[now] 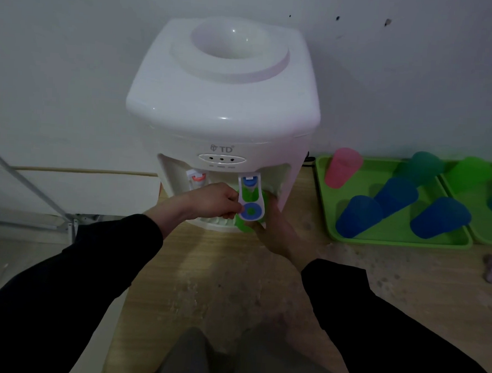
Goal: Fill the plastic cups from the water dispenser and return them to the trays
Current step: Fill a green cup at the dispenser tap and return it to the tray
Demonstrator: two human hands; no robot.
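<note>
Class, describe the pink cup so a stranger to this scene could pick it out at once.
Start at the white water dispenser. Right of it lies a green tray of cups; the pink cup stands in the far corner nearest the dispenser. It is the only pink one; its neighbours are blue or teal.

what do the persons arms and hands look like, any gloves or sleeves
Both arms are in long black sleeves, the left sleeve and the right sleeve, plain with no visible markings, ending at the wrists. The left hand and the right hand are bare: no gloves, and no ring or watch shows in this dim view.
</note>
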